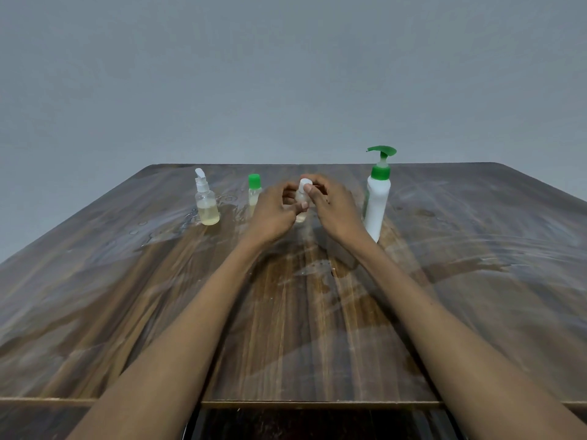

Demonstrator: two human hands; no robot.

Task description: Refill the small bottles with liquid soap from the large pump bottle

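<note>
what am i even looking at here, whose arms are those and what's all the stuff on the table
There is no machine here. This is one picture from a wide-angle camera worn on a person's head, looking forward and down, so the two bare arms reaching in from the bottom are that person's own.

They work at a wooden table with wet streaks on it, against a plain grey wall. Between the hands is a small clear bottle with a white cap. The left hand grips its body and the right hand pinches the cap; whether the cap is going on or coming off cannot be told.

Left of the hands stand a small spray bottle with yellowish liquid and a small green-capped bottle. To the right stands the large white pump bottle with a green pump, the soap supply.
</note>
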